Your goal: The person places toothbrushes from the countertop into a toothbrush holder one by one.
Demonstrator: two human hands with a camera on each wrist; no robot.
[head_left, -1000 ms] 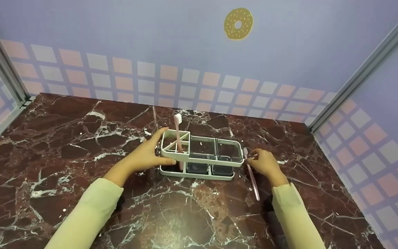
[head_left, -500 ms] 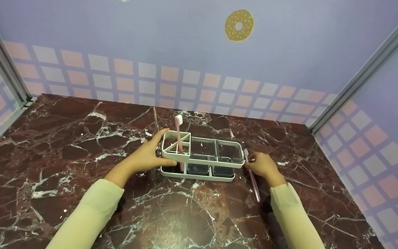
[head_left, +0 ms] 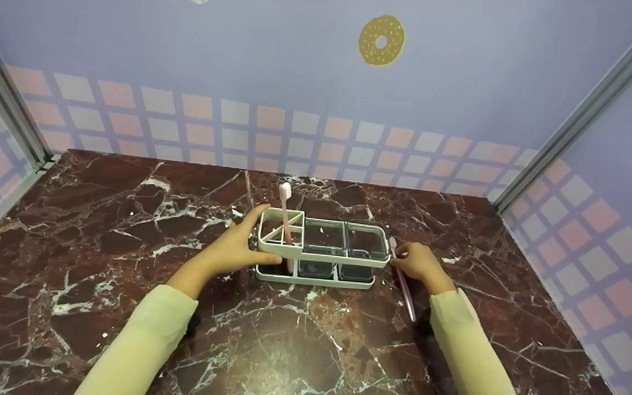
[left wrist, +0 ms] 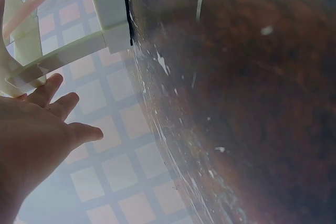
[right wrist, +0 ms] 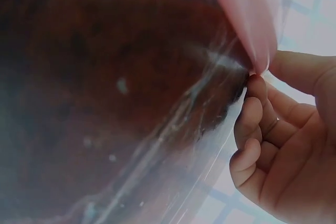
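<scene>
A white two-tier toothbrush holder (head_left: 346, 260) stands on the marble-patterned table, its upper tier split by slanted dividers on the left and fitted with clear bins. My left hand (head_left: 230, 250) grips its left end, thumb in front and fingers behind. One pink toothbrush (head_left: 286, 216) stands in the divided section, white bristles up. Just right of the holder, my right hand (head_left: 419, 260) pinches a second pink toothbrush (head_left: 406, 293), head up and handle slanting toward me. In the right wrist view, thumb and forefinger meet on the toothbrush handle (right wrist: 249, 19); the other fingers are curled.
Dark red marble-look table (head_left: 272, 340) surrounds the holder. A purple back wall (head_left: 212, 49) with pink and white squares rises behind, and a similar side wall (head_left: 623, 230) stands at right. Metal posts (head_left: 574, 109) mark the corners.
The right hand has lowered slightly with its toothbrush, keeping beside the holder's right end. The left hand and the holder stay about where they were; the view has shifted a little.
</scene>
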